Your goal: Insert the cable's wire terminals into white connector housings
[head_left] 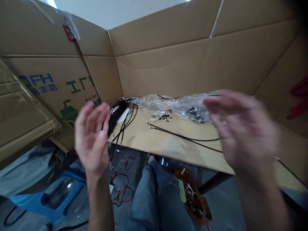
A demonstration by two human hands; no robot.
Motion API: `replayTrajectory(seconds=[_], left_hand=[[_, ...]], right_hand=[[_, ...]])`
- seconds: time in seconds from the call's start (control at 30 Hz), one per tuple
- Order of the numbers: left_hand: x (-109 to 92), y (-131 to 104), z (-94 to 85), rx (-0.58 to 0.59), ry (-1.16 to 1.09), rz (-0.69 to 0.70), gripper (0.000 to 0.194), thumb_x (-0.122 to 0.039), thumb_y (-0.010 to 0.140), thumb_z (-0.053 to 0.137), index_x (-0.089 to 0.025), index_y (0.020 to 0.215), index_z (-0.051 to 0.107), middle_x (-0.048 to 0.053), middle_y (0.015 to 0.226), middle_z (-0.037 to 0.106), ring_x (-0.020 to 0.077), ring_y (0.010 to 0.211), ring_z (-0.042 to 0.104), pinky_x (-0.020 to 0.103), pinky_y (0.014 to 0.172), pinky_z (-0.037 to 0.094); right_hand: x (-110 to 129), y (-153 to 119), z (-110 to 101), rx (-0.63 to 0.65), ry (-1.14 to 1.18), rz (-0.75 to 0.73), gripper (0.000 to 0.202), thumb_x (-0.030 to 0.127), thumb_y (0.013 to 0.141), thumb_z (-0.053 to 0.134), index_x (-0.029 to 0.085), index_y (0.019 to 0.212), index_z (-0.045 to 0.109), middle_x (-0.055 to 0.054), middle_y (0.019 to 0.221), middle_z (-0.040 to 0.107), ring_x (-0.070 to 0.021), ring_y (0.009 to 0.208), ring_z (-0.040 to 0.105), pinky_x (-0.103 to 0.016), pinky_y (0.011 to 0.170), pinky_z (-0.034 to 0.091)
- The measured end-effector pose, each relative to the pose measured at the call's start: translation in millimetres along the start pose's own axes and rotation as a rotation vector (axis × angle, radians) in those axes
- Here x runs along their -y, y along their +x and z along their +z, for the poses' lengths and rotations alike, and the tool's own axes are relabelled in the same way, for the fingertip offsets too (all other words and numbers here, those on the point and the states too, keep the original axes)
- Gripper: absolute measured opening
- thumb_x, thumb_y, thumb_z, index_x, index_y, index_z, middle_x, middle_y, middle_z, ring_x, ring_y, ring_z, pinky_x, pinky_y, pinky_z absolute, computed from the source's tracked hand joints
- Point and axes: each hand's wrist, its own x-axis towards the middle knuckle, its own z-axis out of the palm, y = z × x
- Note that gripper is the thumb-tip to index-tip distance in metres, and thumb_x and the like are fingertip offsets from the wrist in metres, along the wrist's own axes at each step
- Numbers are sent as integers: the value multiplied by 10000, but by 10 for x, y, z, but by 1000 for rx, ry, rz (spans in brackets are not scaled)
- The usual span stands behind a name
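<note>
My left hand [92, 138] is raised over the left end of the table, its fingers loosely curved and apart from the thumb, with nothing seen in it. Nearest to it is a bundle of black cables [117, 115] with bare wire ends. On the other side my right hand [245, 128] is held up, blurred by motion, its thumb and fingers apart and no object visible between them. Two black cables [187, 138] with small white connectors lie on the table and pass behind it. Small black tube pieces [165, 117] are scattered between the hands.
Clear plastic bags [158, 104] lie along the back of the wooden table [168, 141]. Cardboard walls [163, 64] enclose it. Below are a blue plastic stool [48, 205], red and black wires [122, 186] and an orange-brown container [192, 195] of small parts.
</note>
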Motion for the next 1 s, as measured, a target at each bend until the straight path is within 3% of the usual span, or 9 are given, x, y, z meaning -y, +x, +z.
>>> replayTrajectory(seconds=[0.07, 0.17, 0.23, 0.33, 0.5, 0.67, 0.87, 1.0], left_hand=[[359, -180, -76, -75, 150, -82, 524, -366, 852, 587, -204, 1316, 406, 95, 1295, 493, 230, 1246, 460, 431, 1108, 330], [821, -486, -239, -15, 380, -246, 446, -346, 859, 592, -146, 1244, 489, 127, 1230, 545, 272, 1158, 518, 557, 1033, 355], [999, -653, -317, 52, 489, -302, 421, -342, 862, 587, -143, 1226, 510, 121, 1234, 547, 275, 1174, 499, 569, 1038, 331], [1103, -805, -334, 160, 562, -341, 364, -331, 884, 549, -139, 1194, 533, 111, 1209, 565, 260, 1162, 507, 542, 1019, 360], [1167, -930, -237, 294, 558, -359, 327, -306, 911, 478, -174, 1206, 532, 95, 1229, 574, 223, 1163, 528, 423, 974, 451], [1282, -991, -130, 416, 475, -354, 298, -253, 917, 447, -201, 1193, 551, 65, 1200, 601, 166, 1140, 552, 289, 966, 474], [1522, -834, 320, 564, 405, -403, 272, -174, 928, 440, -162, 1179, 542, 84, 1154, 591, 195, 1101, 554, 413, 956, 474], [1784, -652, 642, 598, 445, -452, 291, -191, 908, 509, -152, 1195, 531, 103, 1200, 553, 235, 1151, 512, 464, 973, 448]], right_hand=[[-452, 71, 194, 91, -65, 80, 307, 349, 925, 503, 170, 1167, 560, -96, 1133, 625, -214, 1052, 601, -421, 915, 489], [-1189, 27, 489, 213, -220, 174, 243, 327, 907, 544, 116, 1004, 615, -85, 996, 654, -200, 928, 631, -425, 841, 508], [-1572, -46, 667, 294, -329, 200, 199, 301, 901, 558, 122, 961, 621, -73, 987, 646, -193, 942, 616, -425, 873, 485], [-1908, -127, 902, 407, -451, 208, 184, 285, 901, 558, 121, 959, 617, -69, 986, 635, -187, 929, 609, -411, 860, 486], [-2101, -169, 1142, 498, -544, 151, 175, 276, 906, 551, 113, 901, 616, -49, 898, 629, -169, 857, 609, -380, 805, 498], [-2090, -229, 1103, 467, -517, 58, 186, 277, 923, 522, 120, 918, 621, -46, 897, 633, -161, 848, 610, -358, 786, 503], [-2048, -240, 875, 275, -556, 30, 239, 314, 951, 460, 132, 998, 607, -64, 963, 630, -177, 897, 601, -380, 820, 482], [-2224, -75, 660, 406, -590, 32, 234, 319, 934, 495, 133, 956, 634, -54, 908, 645, -173, 850, 606, -377, 799, 481]])
